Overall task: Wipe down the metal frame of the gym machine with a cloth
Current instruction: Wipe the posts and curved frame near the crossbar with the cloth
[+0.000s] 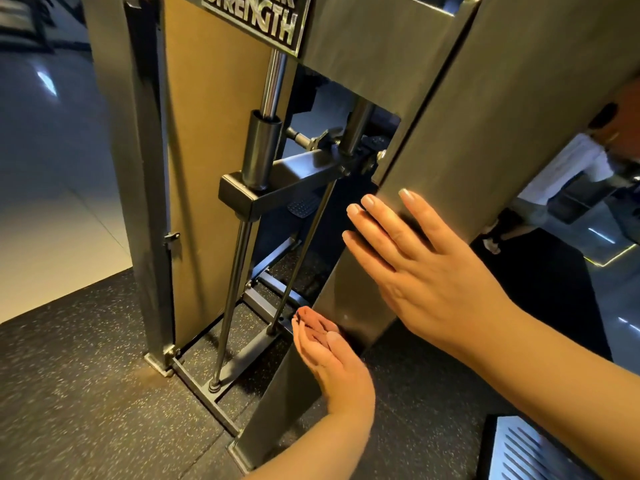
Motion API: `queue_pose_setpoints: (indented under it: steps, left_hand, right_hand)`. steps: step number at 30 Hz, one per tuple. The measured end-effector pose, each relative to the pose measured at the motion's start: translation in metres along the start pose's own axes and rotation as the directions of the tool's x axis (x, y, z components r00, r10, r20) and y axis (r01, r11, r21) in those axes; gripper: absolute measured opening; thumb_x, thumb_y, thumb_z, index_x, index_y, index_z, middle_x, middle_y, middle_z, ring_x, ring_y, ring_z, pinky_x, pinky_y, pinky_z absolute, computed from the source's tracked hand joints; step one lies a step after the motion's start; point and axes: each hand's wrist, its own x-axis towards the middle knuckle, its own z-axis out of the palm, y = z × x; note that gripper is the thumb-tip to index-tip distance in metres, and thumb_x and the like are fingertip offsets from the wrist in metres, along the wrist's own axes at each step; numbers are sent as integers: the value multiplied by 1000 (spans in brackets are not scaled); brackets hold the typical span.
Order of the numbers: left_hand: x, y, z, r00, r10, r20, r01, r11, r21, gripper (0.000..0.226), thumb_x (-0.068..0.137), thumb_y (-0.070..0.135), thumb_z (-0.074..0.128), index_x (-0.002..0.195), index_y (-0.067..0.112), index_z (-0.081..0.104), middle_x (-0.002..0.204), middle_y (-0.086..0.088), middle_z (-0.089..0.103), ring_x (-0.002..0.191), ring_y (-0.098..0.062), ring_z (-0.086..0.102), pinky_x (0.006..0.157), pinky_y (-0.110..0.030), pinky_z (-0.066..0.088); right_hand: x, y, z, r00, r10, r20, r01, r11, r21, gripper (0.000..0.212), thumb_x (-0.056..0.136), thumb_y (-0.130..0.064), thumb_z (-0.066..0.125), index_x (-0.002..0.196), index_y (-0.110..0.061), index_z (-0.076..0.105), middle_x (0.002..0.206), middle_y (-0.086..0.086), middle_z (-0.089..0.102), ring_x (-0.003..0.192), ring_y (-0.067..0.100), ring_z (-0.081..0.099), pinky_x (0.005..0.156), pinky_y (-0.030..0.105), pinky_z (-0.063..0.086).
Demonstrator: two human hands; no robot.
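On speckled black rubber floor (86, 393), beside pale tiles (52, 202): brushed metal frame (485, 133) standing centre-right. Right hand (422, 268) flat against it, fingers (419, 213) straight, holding nothing. Left hand (329, 351) lower, by the frame's edge, fingers loosely straight, gripping nothing. Chrome guide rods (233, 289) behind

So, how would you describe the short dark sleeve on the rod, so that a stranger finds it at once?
Look at the tan panel below the STRENGTH plate. In front of it a shiny rod comes down into the sleeve, which stands on the left end of a dark crossbar. Unlike the thin bright rods around it, it is a short, thick, dull dark tube.
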Motion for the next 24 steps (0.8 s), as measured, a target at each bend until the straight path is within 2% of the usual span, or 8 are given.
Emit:
queue_pose_setpoints:
  steps: [2,5,8,12,15,17,20,24]
  left_hand:
    - [5,2,3,963,-264,-61,259,963,-80,53,111,24,38,162,24,22,170,2,13,152,-26,31,118,-38,32]
    - [2,30,14,931,-354,-84,334,924,-187,51,112,22,35,162,19,24,169,1,17,151,-25,34,113,-31,30]
    - [-20,67,22,970,-242,-26,221,920,-324,47,112,28,38,158,36,31,161,9,37,143,-11,44,116,-31,35]
    - [-46,63,19,992,65,109,-16,914,-406,45,114,26,36,155,42,34,151,33,43,136,18,41,101,-3,41]
    - [-42,35,15,994,66,91,-30,935,-353,53,104,22,36,152,43,27,166,20,20,144,18,27,117,-10,27]
    - [-32,20,11,999,-38,-3,35,956,-291,51,110,19,34,158,33,24,169,8,19,138,18,32,112,-6,25]
    - [-21,28,5,983,-174,-50,150,939,-310,51,113,15,30,163,20,22,164,9,27,145,-6,36,113,-18,27]
    - [-34,58,14,999,-6,43,18,964,-264,51,113,14,32,162,28,23,157,25,29,128,18,41,114,-15,30]
  right_hand:
    - [-1,0,-1,999,-30,36,30,999,-24,67,105,-36,8,160,0,-7,164,32,-15,152,48,-14,116,64,-22]
    - [-2,2,-4,994,-79,82,81,996,-27,67,105,-35,4,158,1,-12,162,32,-20,151,49,-18,111,65,-26]
    - [-3,6,-8,983,-135,120,136,991,1,67,104,-34,3,155,3,-20,159,34,-27,147,51,-27,108,67,-30]
    - [-4,8,-8,978,-169,119,170,985,-1,65,99,-28,-4,153,3,-23,159,34,-29,148,51,-27,117,66,-19]
    - [-6,4,1,985,-162,65,167,983,-80,67,104,-34,3,154,4,-20,159,34,-27,150,50,-23,116,66,-19]
    - [-5,-1,8,989,-148,11,148,976,-160,68,107,-36,9,155,5,-15,161,34,-23,151,49,-19,112,66,-19]
    - [-5,-2,8,988,-152,37,156,975,-158,65,105,-29,5,153,9,-16,160,35,-22,151,48,-18,113,64,-17]
    - [-9,3,3,979,-198,54,198,980,1,67,91,-19,-12,152,6,-20,159,34,-27,150,49,-23,120,63,-13]
